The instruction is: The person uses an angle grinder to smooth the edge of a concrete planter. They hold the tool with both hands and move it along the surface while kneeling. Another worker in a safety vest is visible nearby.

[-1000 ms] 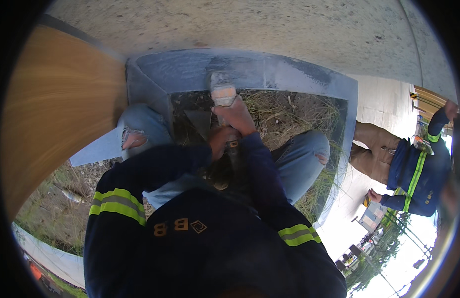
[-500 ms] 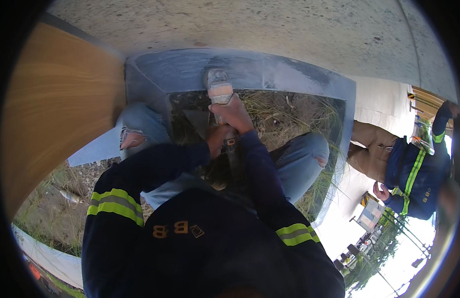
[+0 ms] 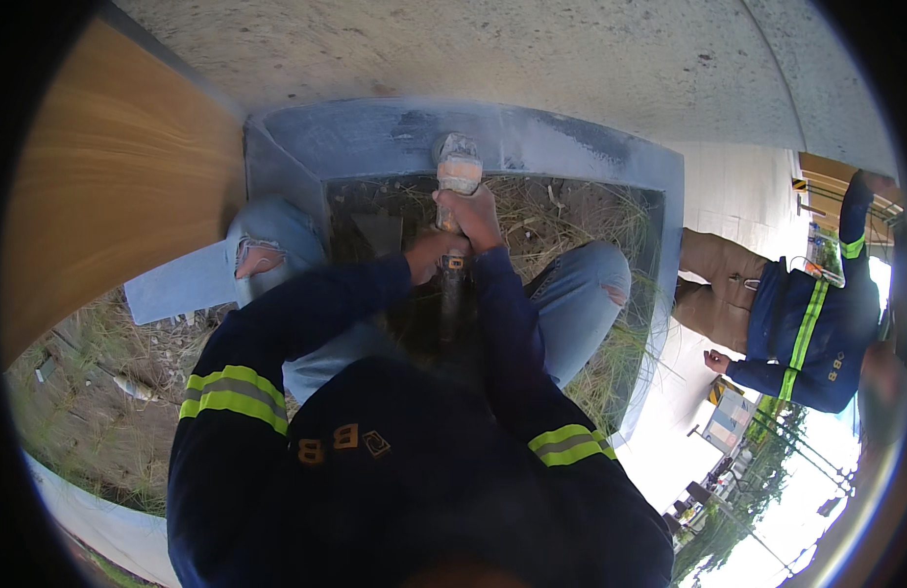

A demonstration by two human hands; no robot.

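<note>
A dusty angle grinder (image 3: 460,174) with a worn orange-tan band lies with its head against the top of a grey ledge (image 3: 355,142). My right hand (image 3: 471,216) wraps round its body just behind the head. Closer to me, my left hand (image 3: 434,253) is closed round the handle end, beside a small yellow-marked part. The wheel is mostly hidden by the grinder's head. Pale dust and darker scuffed patches cover the ledge on both sides of the tool.
My knees are spread over a soil patch with dry grass (image 3: 546,211) framed by the ledge. A brown curved panel (image 3: 130,176) stands at left, a speckled concrete wall (image 3: 473,54) ahead. A co-worker (image 3: 786,314) in a reflective-striped jacket stands at right.
The grinder has moved to the right along the ledge, with both hands still round it. The co-worker's lower hand has shifted slightly.
</note>
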